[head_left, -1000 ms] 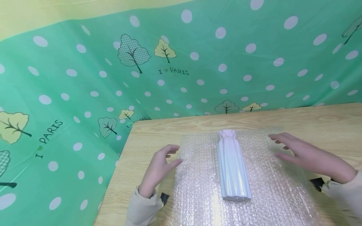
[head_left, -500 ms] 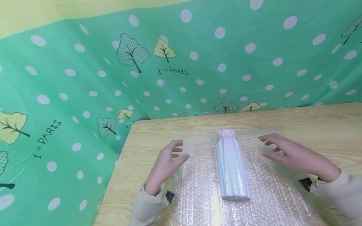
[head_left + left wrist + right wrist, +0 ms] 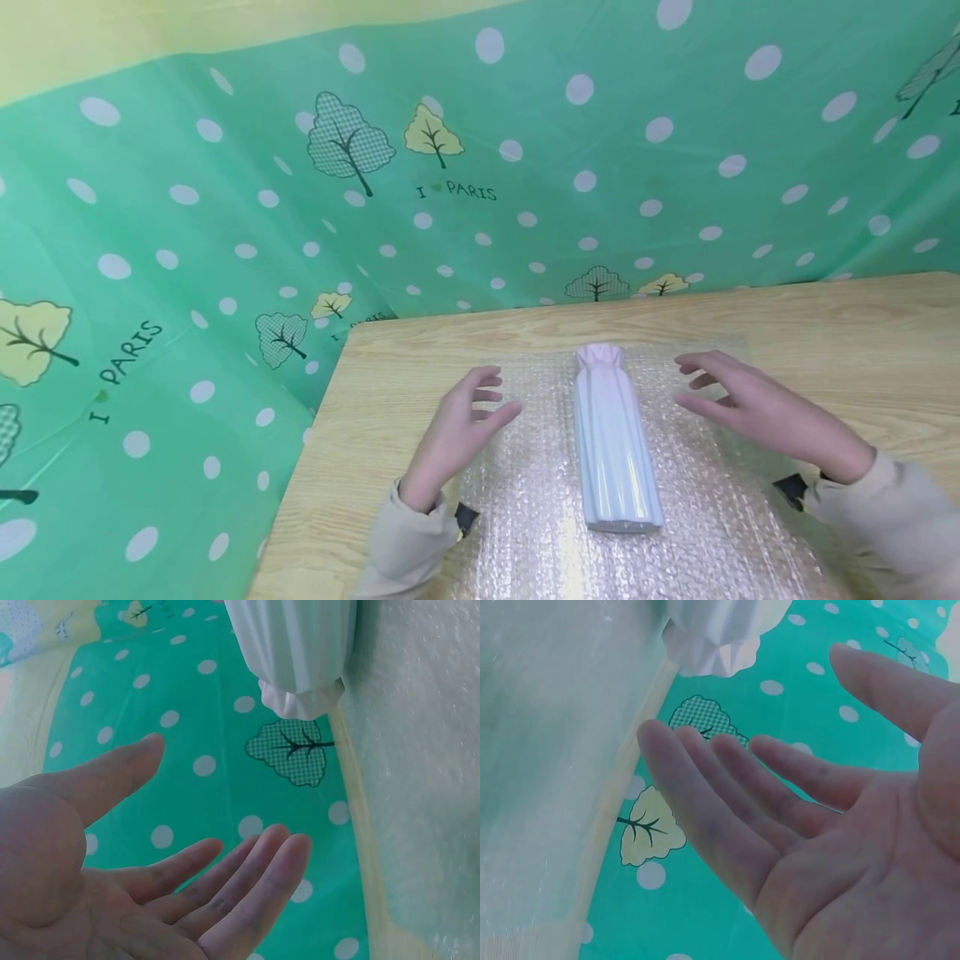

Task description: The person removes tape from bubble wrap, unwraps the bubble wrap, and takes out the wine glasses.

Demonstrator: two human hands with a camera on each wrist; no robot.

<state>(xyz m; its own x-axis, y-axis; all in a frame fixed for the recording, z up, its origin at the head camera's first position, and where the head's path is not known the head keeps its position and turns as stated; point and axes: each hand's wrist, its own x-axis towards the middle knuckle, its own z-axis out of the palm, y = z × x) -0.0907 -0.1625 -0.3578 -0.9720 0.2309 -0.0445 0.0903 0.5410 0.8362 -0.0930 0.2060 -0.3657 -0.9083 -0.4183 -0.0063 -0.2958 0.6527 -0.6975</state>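
While neither grip holds anything, the left hand (image 3: 459,427) and the right hand (image 3: 761,412) stand on either side of the vase (image 3: 617,442), each with a wide gap between thumb and fingers, and neither touches it. The vase, pink at the neck and pale blue toward the base, lies on its side on the sheet of bubble wrap (image 3: 536,475), neck pointing away from the person. Progress, as judged from where I stand: the sheet is spread and the vase laid upon it; no edge is folded over the vase, so work with the wrap itself seems not yet begun. Beneath is the wood-grain worktop (image 3: 375,392); behind, a dotted green cloth (image 3: 525,183).

Compare the views: the head view gives the whole vase but mostly the backs of the hands; the wrist views show both palms (bare, with nothing in them), yet catch only the vase's neck end and part of its body.
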